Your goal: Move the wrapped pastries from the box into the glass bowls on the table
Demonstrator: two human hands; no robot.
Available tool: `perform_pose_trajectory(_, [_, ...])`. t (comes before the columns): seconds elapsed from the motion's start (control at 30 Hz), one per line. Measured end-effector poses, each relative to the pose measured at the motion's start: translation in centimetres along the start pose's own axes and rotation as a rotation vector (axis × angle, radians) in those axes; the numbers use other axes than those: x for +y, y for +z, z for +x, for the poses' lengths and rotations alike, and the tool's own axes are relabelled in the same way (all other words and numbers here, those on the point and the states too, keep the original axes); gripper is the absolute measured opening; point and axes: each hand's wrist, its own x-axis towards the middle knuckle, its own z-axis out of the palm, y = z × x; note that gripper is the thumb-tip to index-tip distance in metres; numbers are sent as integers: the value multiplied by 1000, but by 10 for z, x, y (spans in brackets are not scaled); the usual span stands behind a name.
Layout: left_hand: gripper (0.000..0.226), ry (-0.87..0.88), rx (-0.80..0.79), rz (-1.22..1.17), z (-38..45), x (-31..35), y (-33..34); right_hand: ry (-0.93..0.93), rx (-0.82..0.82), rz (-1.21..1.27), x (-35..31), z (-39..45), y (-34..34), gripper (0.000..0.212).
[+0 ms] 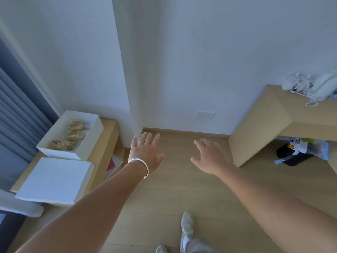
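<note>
Several wrapped pastries (70,136) sit in the box (91,136); your left hand (145,154) and right hand (209,157) are spread, empty; no bowls visible

Bare forearms without sleeves, a silver bangle (144,164) on the left wrist, white sneakers (187,226), grey trousers (199,245)

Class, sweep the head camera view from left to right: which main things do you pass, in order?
Curtain → open box of wrapped pastries → left hand → right hand → wooden desk → white telephone.
</note>
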Motion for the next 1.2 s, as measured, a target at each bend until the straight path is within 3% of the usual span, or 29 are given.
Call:
perform_pose_trajectory(0.47, [74, -184, -48, 31, 145, -78, 5, -240, -19, 0, -42, 210, -29, 71])
perform_pose_trajectory(0.77, [74, -412, -68, 13, 241, -131, 0, -455, -98, -26, -73, 362, -60, 72])
perform_pose_trajectory(1.2, [74, -788, -93, 8, 217, -245, 2, -825, -218, -61, -228, 454, -53, 73])
